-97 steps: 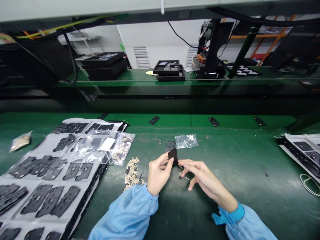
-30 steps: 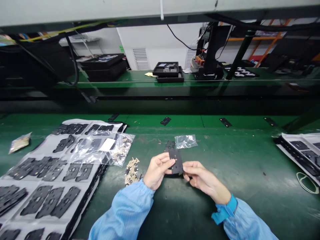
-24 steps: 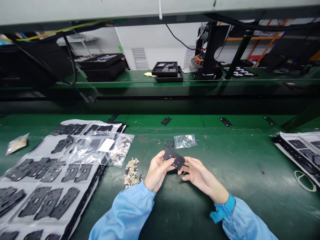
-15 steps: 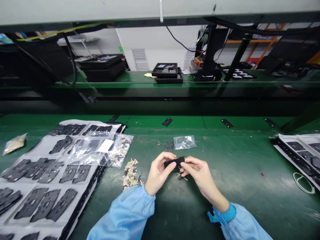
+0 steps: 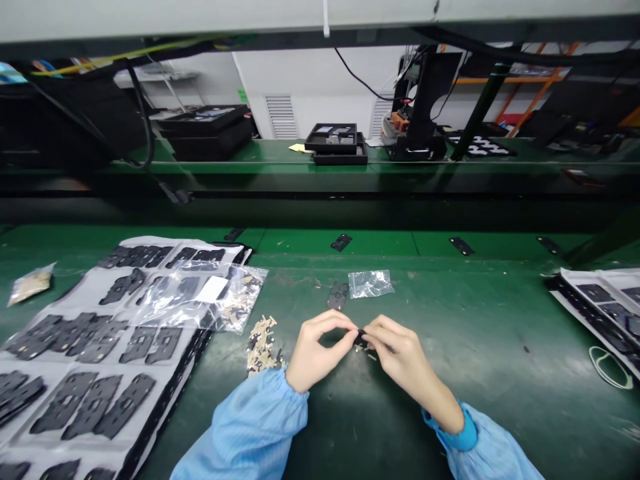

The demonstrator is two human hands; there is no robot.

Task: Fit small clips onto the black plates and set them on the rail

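Observation:
My left hand (image 5: pixel 317 352) and my right hand (image 5: pixel 404 353) meet over the green mat, pinching a small black plate (image 5: pixel 361 338) between their fingertips. Fingers hide most of the plate, and only a dark edge shows. Just beyond my left hand, a similar black perforated plate (image 5: pixel 339 295) lies flat, next to a small clear plastic bag (image 5: pixel 369 284). Tiny beige pieces (image 5: pixel 371 355) lie under my right fingertips. A heap of beige metal-looking pieces (image 5: pixel 261 347) sits left of my left hand.
On the left lies a white backing sheet (image 5: pixel 100 393) carrying several black plates, with a clear bag of beige pieces (image 5: pixel 240 300) on it. A similar sheet (image 5: pixel 595 310) lies at the right. Beyond stands a raised green shelf (image 5: pixel 280 167) holding black trays.
The black plate has turned from lying broad-face up to edge-on and is now mostly hidden between my fingers. My hands have drawn closer together.

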